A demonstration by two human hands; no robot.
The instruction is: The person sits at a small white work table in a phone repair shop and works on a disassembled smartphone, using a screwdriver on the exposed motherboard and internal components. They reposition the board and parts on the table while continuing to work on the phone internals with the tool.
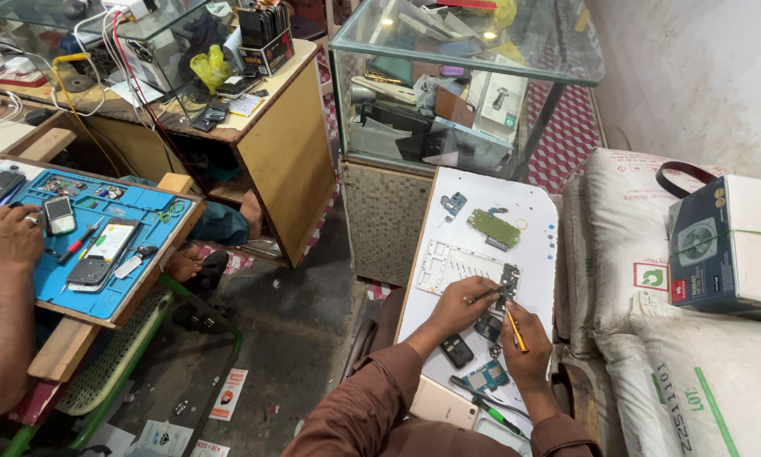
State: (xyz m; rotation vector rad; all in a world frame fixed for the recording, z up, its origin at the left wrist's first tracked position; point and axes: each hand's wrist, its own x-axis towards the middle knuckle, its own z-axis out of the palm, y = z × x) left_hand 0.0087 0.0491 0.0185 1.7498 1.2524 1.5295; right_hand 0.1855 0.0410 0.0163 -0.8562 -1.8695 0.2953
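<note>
My left hand [461, 306] pinches a small dark circuit part [508, 279] over a white work board [532, 216]. My right hand [526, 345] grips a thin yellow-handled screwdriver [516, 330] with its tip at that part. On the board lie a white phone frame [448, 267], a green circuit board [494, 228], a small blue board [453, 204], a dark phone part [457, 350] and a blue circuit board [488, 377]. A gold phone back [442, 404] rests near my lap.
A glass display case [465, 76] stands behind the board. White sacks [651, 279] and a boxed fan [727, 245] sit to the right. At left another person's hand [10, 235] rests on a blue mat [135, 220] with phones [103, 251].
</note>
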